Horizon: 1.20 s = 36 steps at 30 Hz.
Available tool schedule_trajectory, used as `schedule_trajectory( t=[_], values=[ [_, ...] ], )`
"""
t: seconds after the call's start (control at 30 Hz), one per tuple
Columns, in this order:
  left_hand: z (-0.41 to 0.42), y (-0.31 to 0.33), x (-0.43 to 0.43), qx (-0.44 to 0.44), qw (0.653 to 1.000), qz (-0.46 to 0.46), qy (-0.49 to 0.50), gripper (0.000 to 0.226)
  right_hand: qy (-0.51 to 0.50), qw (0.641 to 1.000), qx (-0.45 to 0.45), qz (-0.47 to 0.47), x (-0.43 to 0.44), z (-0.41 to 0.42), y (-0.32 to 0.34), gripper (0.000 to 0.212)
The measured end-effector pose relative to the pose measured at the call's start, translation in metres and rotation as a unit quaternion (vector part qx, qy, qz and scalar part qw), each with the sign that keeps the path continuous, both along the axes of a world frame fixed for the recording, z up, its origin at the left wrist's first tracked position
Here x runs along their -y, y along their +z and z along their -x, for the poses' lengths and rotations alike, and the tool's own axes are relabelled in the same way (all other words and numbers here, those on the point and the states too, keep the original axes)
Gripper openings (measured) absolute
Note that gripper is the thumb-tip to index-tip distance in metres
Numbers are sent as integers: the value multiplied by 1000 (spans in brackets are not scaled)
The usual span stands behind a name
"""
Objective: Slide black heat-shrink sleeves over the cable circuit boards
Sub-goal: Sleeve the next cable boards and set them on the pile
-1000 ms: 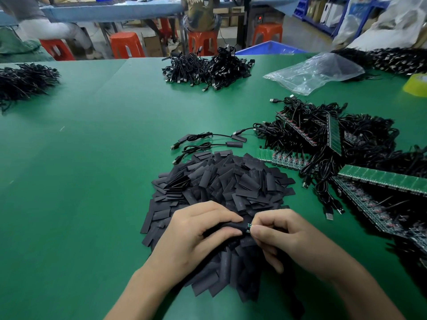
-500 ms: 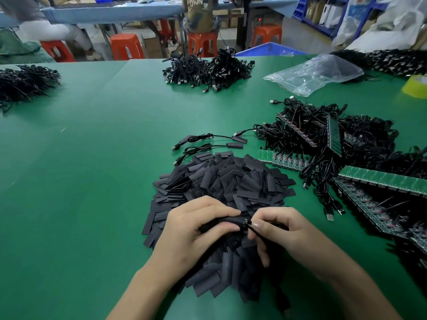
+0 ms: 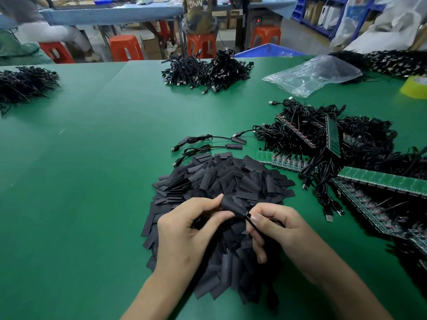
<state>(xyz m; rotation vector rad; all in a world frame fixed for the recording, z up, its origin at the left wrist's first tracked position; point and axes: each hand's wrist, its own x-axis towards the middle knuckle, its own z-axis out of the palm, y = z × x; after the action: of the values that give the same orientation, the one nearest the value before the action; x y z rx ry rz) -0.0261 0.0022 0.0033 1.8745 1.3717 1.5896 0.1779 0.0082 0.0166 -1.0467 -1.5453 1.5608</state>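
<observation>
Now the black sleeve [image 3: 231,205] covers the little green board tip that showed a second ago. The left hand [image 3: 184,232] pinches the sleeve, and the right hand [image 3: 284,229] pinches the thin cable [image 3: 250,221] at its end, just above one big pile of sleeves [image 3: 221,179]. The green table [image 3: 92,158] also holds two sleeved cables [image 3: 215,142], four cable heaps [image 3: 205,70] and one clear bag [image 3: 312,75]. At the back of the room, two people [image 3: 198,15] sit by orange stools [image 3: 126,47].

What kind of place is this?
Probably a small electronics assembly workshop: the green worktable holds heaps of black cables, a pile of black sleeves and strips of green circuit boards.
</observation>
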Motion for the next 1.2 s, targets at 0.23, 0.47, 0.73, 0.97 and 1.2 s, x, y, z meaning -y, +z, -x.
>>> schedule_trajectory(
  t=[0.23,0.47,0.73,0.97,1.2],
  values=[
    [-1,0,1,-22,1000,-4,2,25,2,1000,-6,7,2,2,0,28],
    [-1,-2,2,-28,1000,-8,1,27,1,1000,-13,1,3,3,-1,28],
    [9,1,-6,-117,993,-33,3,41,-2,1000,8,-1,2,4,2,29],
    [15,-5,-12,-233,961,-85,-120,22,23,998,62,-8,3,3,3,24],
    [16,-2,-10,-177,974,-50,-130,18,29,998,53,-2,2,0,4,25]
  ],
)
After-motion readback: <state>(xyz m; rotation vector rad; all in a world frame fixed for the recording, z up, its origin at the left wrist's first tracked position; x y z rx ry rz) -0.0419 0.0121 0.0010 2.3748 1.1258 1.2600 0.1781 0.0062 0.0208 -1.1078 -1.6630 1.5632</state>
